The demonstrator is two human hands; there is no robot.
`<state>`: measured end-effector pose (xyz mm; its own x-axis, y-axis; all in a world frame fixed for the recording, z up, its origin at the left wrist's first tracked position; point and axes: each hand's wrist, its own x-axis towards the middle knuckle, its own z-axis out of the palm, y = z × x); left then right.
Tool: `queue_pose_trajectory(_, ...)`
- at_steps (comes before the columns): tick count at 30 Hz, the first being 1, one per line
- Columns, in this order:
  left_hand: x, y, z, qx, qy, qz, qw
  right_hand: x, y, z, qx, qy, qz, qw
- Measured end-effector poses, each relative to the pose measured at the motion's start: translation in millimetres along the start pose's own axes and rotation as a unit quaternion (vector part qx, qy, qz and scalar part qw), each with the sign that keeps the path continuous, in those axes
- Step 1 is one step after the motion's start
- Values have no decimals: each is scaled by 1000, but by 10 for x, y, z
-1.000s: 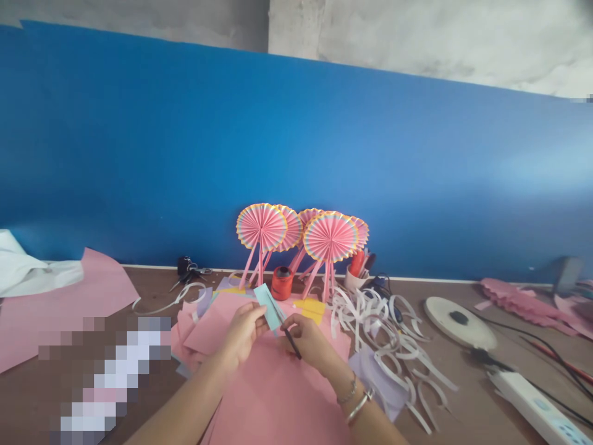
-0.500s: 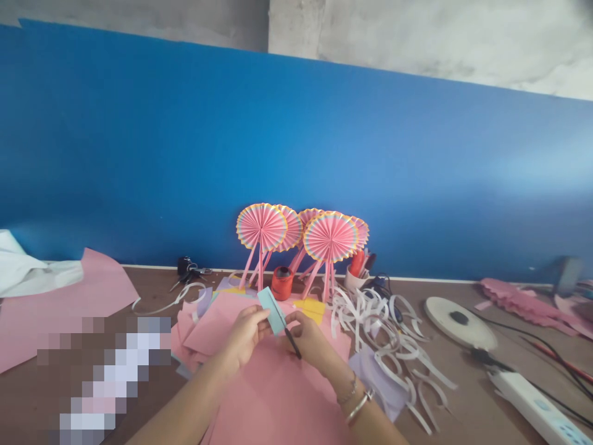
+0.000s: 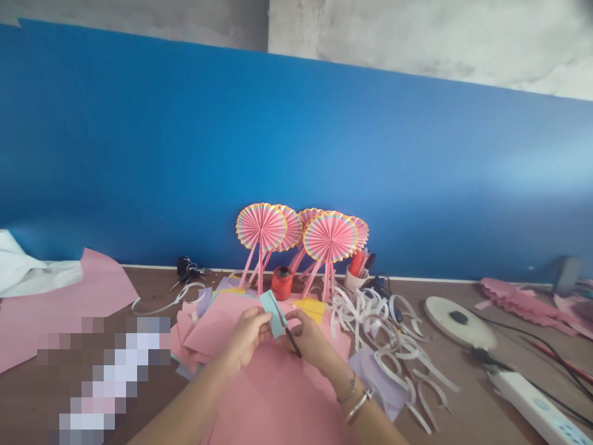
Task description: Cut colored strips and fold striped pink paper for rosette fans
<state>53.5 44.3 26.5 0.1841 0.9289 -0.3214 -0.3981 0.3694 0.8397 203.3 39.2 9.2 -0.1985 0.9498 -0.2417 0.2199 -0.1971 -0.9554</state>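
My left hand (image 3: 245, 337) pinches a small light-blue paper strip (image 3: 273, 312) and holds it upright above the pink sheets (image 3: 278, 395). Beside it, my right hand (image 3: 309, 339) grips scissors with black handles (image 3: 291, 340). Their blades lie against the strip's right edge. Both hands hover low over the table, close together. Bracelets sit on my right wrist.
Several pink pleated paper fans (image 3: 296, 232) lean on the blue wall behind a red tape roll (image 3: 281, 282). White curled paper strips (image 3: 393, 334) lie to the right, then a round white base (image 3: 458, 321) and a power strip (image 3: 537, 408). More scissors (image 3: 189, 272) lie far left.
The blue strip has sunk lower between my hands and the scissor blades have moved further along it. My arms have stayed almost in place.
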Motion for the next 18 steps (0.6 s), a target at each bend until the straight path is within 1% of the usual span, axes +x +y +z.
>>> queue_pose_trajectory(5, 23, -28, -8, -2, 5, -7, 1000, 5, 26, 4, -18, 2, 11, 1000)
queue_pose_trajectory(11, 33, -60, -8, -6, 10, -8, 1000, 34, 87, -4, -14, 7, 11, 1000)
queue_pose_trajectory(14, 68, -62, -42, -15, 24, 20, 999, 27, 68, -13, -6, 5, 16, 1000)
queue_pose_trajectory(18, 146, -7, -141, -37, 62, 81, 994, -7, 21, -30, 16, -22, 9, 1000)
